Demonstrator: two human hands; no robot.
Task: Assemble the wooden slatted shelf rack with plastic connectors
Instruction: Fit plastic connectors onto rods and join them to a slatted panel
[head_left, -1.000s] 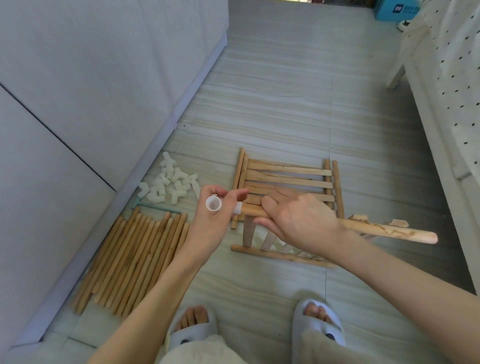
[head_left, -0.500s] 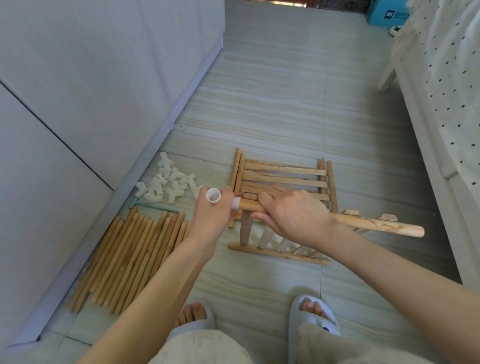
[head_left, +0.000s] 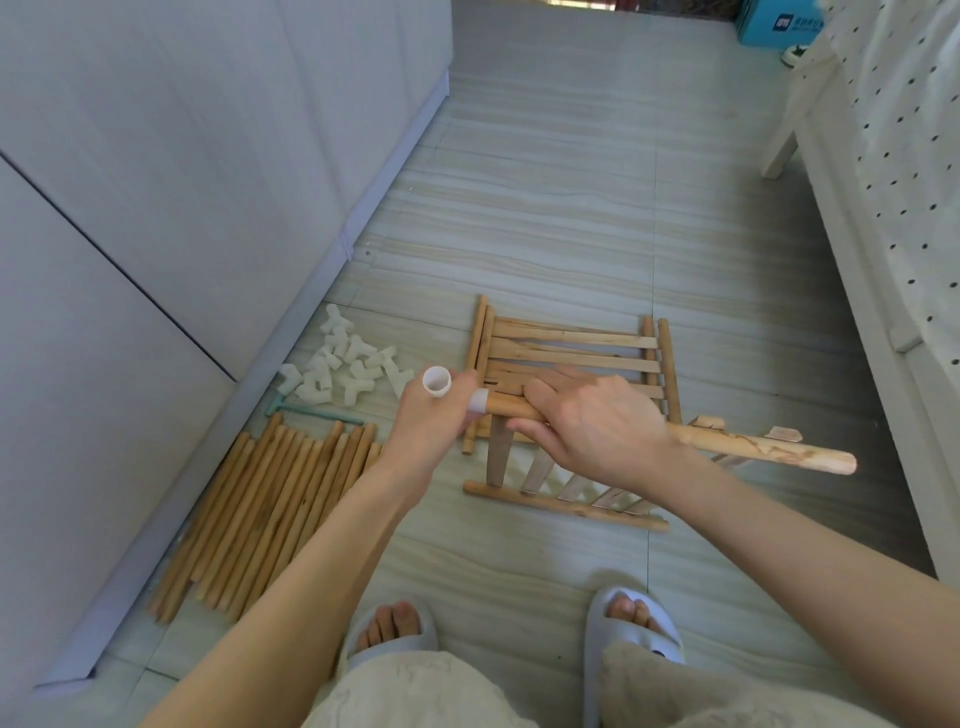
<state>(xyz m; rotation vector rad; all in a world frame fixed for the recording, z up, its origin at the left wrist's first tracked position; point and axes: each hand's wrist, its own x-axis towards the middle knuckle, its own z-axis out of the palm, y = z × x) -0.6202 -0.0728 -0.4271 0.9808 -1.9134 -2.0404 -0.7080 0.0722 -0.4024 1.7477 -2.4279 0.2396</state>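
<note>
The left hand (head_left: 426, 421) curls closed around a white plastic connector (head_left: 437, 382), whose side socket sits on the end of a wooden dowel (head_left: 748, 446). The right hand (head_left: 597, 426) wraps that dowel at centre frame. Below lie the slatted panels (head_left: 571, 348) on the floor (head_left: 545, 182), loose dowels (head_left: 270, 509) lower left, spare connectors (head_left: 343, 369) beside them. A blue box (head_left: 776, 23) upper right (its writing unreadable).
</note>
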